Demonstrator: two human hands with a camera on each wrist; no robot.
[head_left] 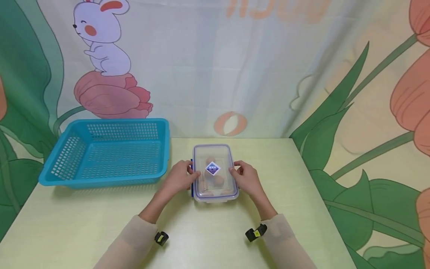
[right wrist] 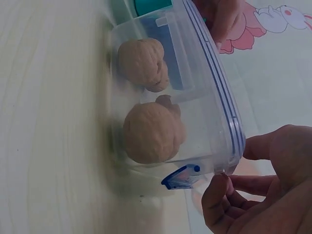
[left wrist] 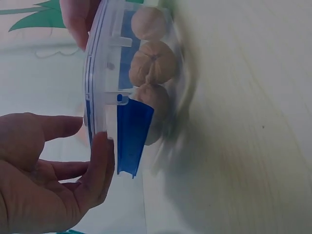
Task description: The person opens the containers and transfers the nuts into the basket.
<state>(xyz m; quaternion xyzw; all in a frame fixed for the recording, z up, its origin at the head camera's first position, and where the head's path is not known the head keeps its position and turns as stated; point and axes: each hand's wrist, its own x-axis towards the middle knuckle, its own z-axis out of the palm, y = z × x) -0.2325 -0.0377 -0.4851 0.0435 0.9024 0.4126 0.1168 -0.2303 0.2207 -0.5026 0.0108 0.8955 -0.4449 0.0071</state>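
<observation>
Your left hand (head_left: pixel 179 175) pinches the lid (head_left: pixel 211 151) by one long edge, thumb on top, fingers under the rim; your right hand (head_left: pixel 248 178) pinches the opposite edge likewise. The box (head_left: pixel 216 200) sits between your two sets of fingers, brown balls (right wrist: pixel 151 134) inside, lower than your fingertips. A blue latch (left wrist: pixel 134 131) hangs just beside your left fingers; the basket (head_left: pixel 117 182) lies to their left.
</observation>
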